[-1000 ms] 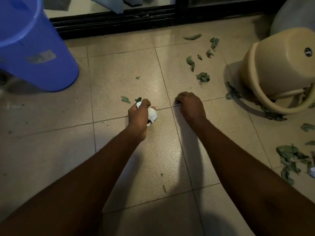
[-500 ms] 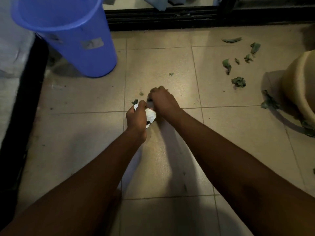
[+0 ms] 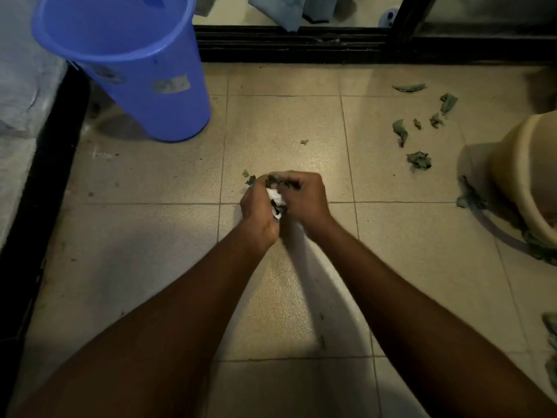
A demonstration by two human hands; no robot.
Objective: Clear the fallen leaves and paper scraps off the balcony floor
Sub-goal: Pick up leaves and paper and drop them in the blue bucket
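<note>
left hand (image 3: pixel 258 208) + right hand (image 3: pixel 306 200) together — both gripping paper wad (image 3: pixel 275 197) (leaf bits (image 3: pixel 275 180) on top) | near blue bucket (image 3: pixel 135 86)

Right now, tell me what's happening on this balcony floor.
A person is gathering litter by hand. The left hand grips a crumpled paper scrap, and the right hand, pressed against it, pinches leaf bits in its fingers. Both are low over the tiled floor. More loose leaves lie to the right near a tipped tan tub. A blue bucket stands ahead on the left.
</note>
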